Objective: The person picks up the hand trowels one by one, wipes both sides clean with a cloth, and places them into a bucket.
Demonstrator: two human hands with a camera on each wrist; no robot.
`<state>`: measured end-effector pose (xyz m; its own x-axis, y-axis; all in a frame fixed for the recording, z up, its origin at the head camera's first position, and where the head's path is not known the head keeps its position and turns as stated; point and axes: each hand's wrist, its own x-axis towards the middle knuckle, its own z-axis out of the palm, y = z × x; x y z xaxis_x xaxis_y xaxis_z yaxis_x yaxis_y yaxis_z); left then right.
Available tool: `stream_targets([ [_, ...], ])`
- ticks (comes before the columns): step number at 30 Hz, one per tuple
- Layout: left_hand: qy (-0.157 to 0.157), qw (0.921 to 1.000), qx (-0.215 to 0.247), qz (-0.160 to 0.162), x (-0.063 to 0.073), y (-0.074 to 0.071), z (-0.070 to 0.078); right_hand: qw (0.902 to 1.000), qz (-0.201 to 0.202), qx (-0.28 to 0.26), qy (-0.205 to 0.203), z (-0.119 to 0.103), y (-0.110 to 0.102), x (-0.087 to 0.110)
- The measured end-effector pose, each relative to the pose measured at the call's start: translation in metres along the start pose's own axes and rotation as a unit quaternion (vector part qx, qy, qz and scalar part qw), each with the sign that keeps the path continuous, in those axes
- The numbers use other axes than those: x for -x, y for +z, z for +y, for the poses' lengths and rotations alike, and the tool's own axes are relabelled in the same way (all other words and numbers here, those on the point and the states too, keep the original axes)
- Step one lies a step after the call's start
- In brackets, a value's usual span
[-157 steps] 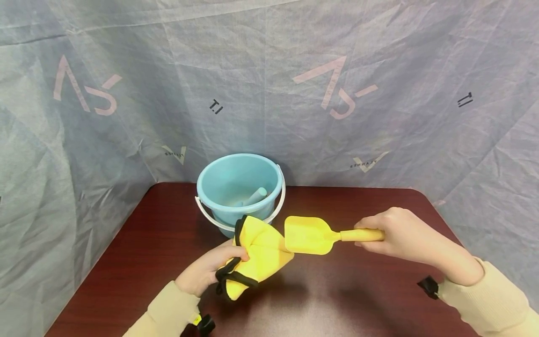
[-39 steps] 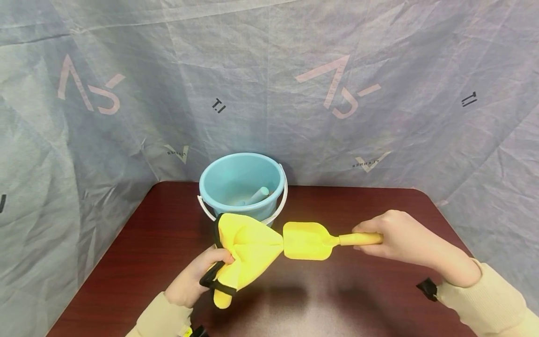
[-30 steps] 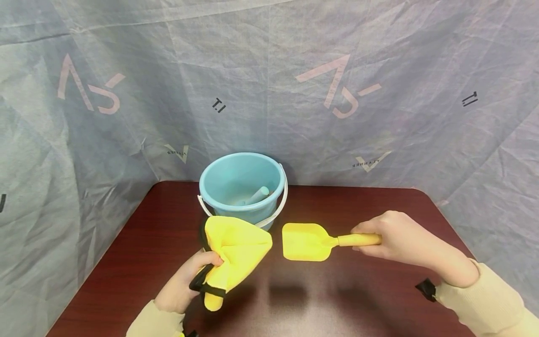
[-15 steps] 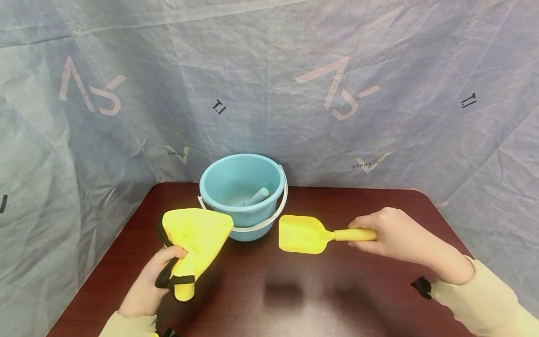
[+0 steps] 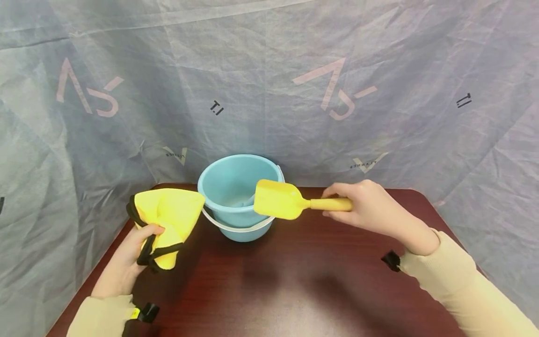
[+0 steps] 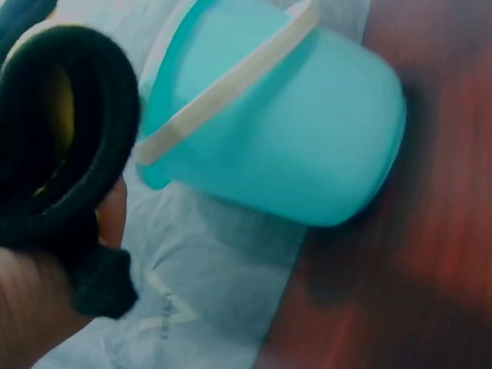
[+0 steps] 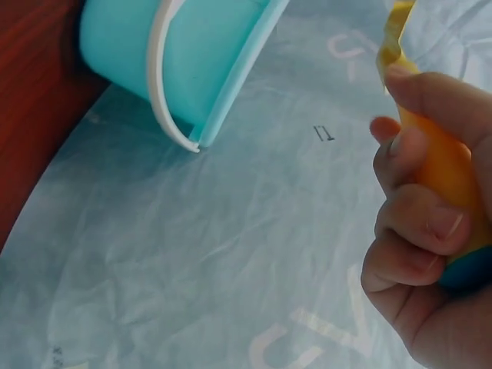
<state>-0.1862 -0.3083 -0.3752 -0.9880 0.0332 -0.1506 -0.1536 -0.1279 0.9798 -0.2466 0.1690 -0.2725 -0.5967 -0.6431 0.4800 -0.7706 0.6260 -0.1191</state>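
My left hand [image 5: 128, 250] pinches a bunched yellow cloth [image 5: 177, 210] with black edging, held up left of the light blue bucket [image 5: 236, 216]. In the left wrist view a dark rolled edge of the cloth [image 6: 115, 115] hides most of the fingers. My right hand [image 5: 372, 208] grips the handle of a yellow toy shovel [image 5: 278, 200]. The shovel's blade points left and covers the right front of the bucket's rim in the head view. Fingers curl round the orange-yellow handle [image 7: 438, 161] in the right wrist view.
The bucket's white handle [image 5: 242, 229] hangs down across its front. A light blue object [image 5: 248, 202] lies inside, mostly hidden by the shovel. All stands on a dark red-brown table [image 5: 236, 299], with a grey printed sheet [image 5: 252, 70] behind and at the sides.
The left hand has drawn the cloth away from the shovel, to the left and up. The right hand has carried the shovel left and up, over the bucket's front in view.
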Motion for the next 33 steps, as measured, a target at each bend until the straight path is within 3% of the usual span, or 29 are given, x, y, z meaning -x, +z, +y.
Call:
stream_targets([
  [2,-0.01,0.9998,0.014,0.004,-0.007,0.0,0.011,0.9999,0.006,-0.007,0.011,-0.001,0.0,-0.008],
  [7,0.054,0.9974,0.046,-0.011,-0.027,-0.002,0.019,0.9991,0.021,-0.023,0.03,-0.001,0.004,-0.024],
  [10,0.084,0.9963,0.006,0.019,-0.04,-0.007,0.017,0.9982,0.025,-0.039,0.038,-0.001,0.008,-0.033],
  [13,0.082,0.9913,-0.072,0.073,-0.05,-0.012,0.015,0.9972,0.027,-0.054,0.043,-0.004,0.012,-0.042],
  [16,0.078,0.9814,-0.139,0.107,-0.058,-0.017,0.014,0.9965,0.026,-0.063,0.047,-0.008,0.015,-0.052],
  [22,0.077,0.9503,-0.265,0.144,-0.074,-0.025,0.016,0.9975,0.037,-0.052,0.03,-0.011,0.025,-0.07],
  [27,0.08,0.9337,-0.312,0.158,-0.085,-0.024,0.019,0.998,0.033,-0.048,0.027,-0.014,0.032,-0.084],
  [30,0.097,0.9204,-0.346,0.155,-0.091,-0.021,0.02,0.9983,0.019,-0.046,0.031,-0.016,0.037,-0.093],
  [33,0.127,0.8958,-0.396,0.158,-0.097,-0.02,0.019,0.9985,-0.004,-0.044,0.031,-0.02,0.044,-0.101],
])
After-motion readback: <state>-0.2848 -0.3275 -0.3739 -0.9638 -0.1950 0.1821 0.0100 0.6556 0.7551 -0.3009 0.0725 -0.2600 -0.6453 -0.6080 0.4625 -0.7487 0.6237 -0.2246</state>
